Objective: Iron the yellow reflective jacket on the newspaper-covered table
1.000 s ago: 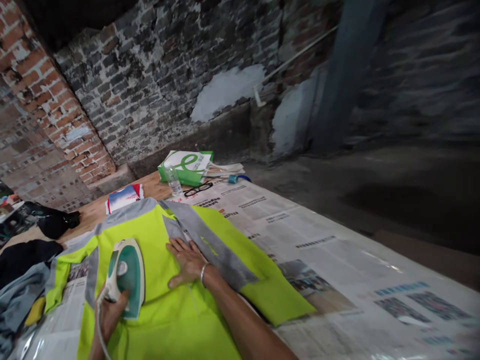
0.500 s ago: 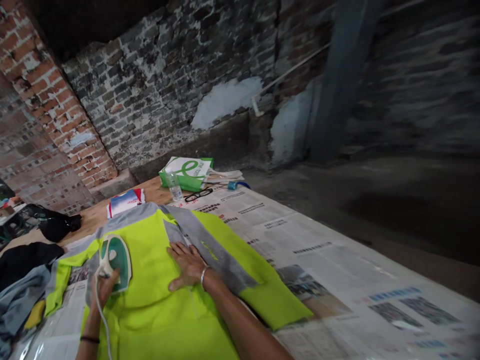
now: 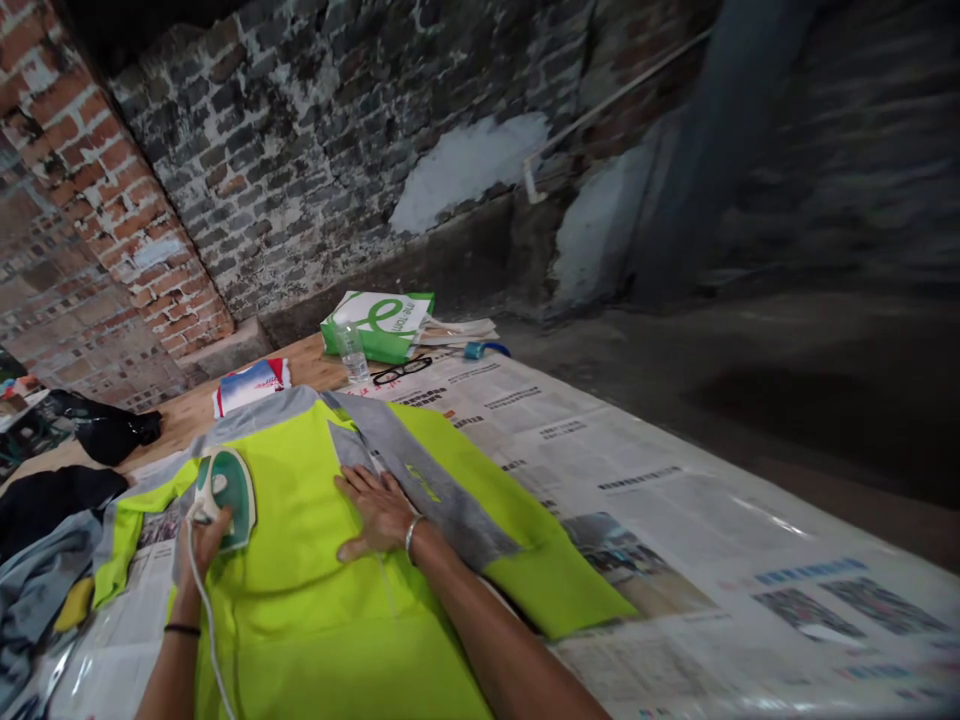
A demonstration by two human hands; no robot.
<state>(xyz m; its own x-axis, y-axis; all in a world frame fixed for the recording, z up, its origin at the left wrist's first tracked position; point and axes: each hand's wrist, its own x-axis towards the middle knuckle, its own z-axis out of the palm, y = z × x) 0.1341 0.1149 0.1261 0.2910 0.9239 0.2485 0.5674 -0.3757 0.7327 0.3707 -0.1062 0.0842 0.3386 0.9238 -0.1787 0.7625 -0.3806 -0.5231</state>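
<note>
A neon yellow and grey jacket (image 3: 285, 560) lies spread over the newspaper-covered table. On its left part rests a green and white iron (image 3: 238, 495), with its white cord running down along my forearm. My left hand (image 3: 206, 535) is wrapped round the iron's handle. Flat on the middle of the jacket, beside the grey front strip, lies my right hand (image 3: 375, 510), fingers spread and holding nothing. A silver bracelet circles my right wrist.
Newspapers (image 3: 660, 520) cover the table to the right. Behind the jacket are a green and white bag (image 3: 382, 325), a clear cup (image 3: 352, 360), black glasses (image 3: 403, 371) and a red-white-blue packet (image 3: 251, 387). Dark clothes (image 3: 52, 505) and a black bag (image 3: 112, 425) lie left.
The view has shifted slightly, so the table and jacket appear a little higher. Both hands keep nearly the same places on the jacket, and the iron has hardly moved.
</note>
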